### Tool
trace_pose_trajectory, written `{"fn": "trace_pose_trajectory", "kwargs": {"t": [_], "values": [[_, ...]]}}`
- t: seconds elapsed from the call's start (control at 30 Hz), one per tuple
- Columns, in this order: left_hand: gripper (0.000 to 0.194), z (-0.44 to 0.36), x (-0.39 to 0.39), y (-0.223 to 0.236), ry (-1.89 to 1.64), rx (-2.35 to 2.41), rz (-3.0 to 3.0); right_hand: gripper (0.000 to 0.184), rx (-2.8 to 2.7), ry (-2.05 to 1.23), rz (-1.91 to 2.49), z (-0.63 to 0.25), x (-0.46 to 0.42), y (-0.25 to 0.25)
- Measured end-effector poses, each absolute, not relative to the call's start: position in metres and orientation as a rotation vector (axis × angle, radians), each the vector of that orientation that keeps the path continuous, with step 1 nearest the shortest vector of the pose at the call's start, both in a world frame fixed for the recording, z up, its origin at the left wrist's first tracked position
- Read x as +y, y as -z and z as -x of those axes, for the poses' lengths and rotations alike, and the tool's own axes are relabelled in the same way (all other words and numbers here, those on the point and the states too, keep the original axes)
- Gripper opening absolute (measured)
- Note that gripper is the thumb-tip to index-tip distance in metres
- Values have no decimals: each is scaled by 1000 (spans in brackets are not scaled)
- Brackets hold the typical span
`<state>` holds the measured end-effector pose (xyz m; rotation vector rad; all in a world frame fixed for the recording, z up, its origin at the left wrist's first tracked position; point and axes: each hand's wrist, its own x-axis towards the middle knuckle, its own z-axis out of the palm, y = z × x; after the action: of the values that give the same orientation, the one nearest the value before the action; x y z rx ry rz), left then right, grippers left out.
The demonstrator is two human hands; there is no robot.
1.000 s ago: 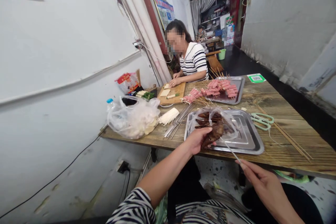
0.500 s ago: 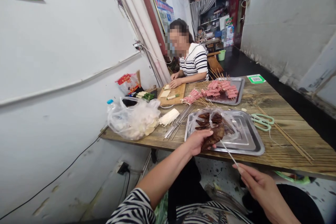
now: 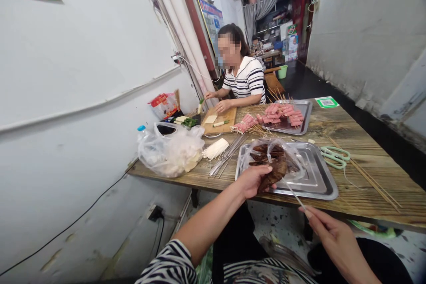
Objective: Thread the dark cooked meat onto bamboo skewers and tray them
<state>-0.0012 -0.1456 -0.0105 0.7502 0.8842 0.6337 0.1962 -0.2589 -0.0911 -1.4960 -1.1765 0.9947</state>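
My left hand (image 3: 253, 183) is closed round a flat, dark brown piece of food (image 3: 278, 172), its exact kind unclear, above the near edge of a metal tray (image 3: 322, 188). A thin skewer (image 3: 294, 194) is pinched in my right hand (image 3: 333, 233), thumb against fingers. Its far end meets the lower right edge of the brown piece; how deep it goes in is hidden. Behind my left hand, a clear plastic bag (image 3: 297, 163) holding more dark brown pieces lies open on the tray.
On the wooden table (image 3: 372, 159) are loose metal skewers (image 3: 226, 157), enoki mushrooms (image 3: 215, 148), a filled plastic bag (image 3: 166, 153), green scissors (image 3: 336, 156) and bamboo sticks (image 3: 376, 179). Across it, a co-worker (image 3: 244, 77) works at a cutting board (image 3: 229, 125) beside a tray of pink skewers (image 3: 305, 117).
My hands, the brown piece and the skewer keep nearly the same pose. The co-worker's hand has lifted a small roll with a green end off the cutting board. The view has shifted slightly.
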Motion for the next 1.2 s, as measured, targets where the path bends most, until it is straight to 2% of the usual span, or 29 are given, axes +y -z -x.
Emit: {"fn": "trace_pose_trajectory", "kwargs": {"t": [0.07, 0.2, 0.33, 0.63, 0.9, 1.2], "values": [[22, 2, -145, 11, -633, 886, -754, 43, -1182, -1036, 1487, -198, -256, 92], [20, 3, -142, 12, -640, 877, -755, 38, -1197, -871, 1490, -197, -253, 88], [21, 3, -139, 11, -638, 871, -742, 38, -1207, -982, 1455, -195, -252, 80], [25, 7, -134, 6, -630, 858, -755, 39, -1208, -915, 1469, -194, -242, 83], [50, -3, -143, 15, -859, 871, -838, 44, -1154, -1060, 1446, -199, -244, 98], [26, -8, -146, 26, -1076, 1014, -779, 43, -1254, -1047, 1458, -200, -246, 114]]}}
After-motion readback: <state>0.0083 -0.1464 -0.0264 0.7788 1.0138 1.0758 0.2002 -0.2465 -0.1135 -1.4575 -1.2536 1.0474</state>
